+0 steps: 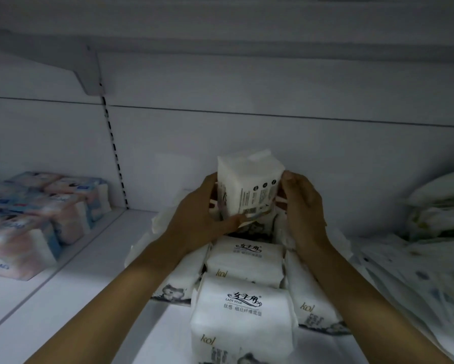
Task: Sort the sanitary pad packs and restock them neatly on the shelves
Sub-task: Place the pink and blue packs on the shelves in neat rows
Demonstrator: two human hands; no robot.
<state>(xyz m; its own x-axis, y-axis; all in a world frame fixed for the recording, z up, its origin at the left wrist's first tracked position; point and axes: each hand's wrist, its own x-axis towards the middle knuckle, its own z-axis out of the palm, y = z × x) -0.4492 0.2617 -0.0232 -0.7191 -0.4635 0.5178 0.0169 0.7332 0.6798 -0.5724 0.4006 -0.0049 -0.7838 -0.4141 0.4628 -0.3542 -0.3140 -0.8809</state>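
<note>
Presently, head view (only view): white pack (248,185) was held upright betw. both hands, above the far end of the row of white packs (243,308) on the shelf (89,298), close to the back panel. Left hand (205,214) gripped its left side, fingers curled under the bottom edge. Right hand (302,203) curled vs. the right side, fingertips near the upper corner. Barcode face was toward the camera. Whether the pack's base touched the packs beneath: cannot tell, the hands covered it.

Handling (judgement): soft film wrap over padded contents, prob. light. It should squash rather than break. Film likely a bit slick, so a side squeeze w/ one hand under the base looked the safest hold. Crimped top seam looked flimsy, not a place to grip.

Also on the shelf: pink-blue packs (37,219) stacked at left, patterned packs (430,258) heaped loosely at right. Light was dim; print on the held pack was too small to read.
</note>
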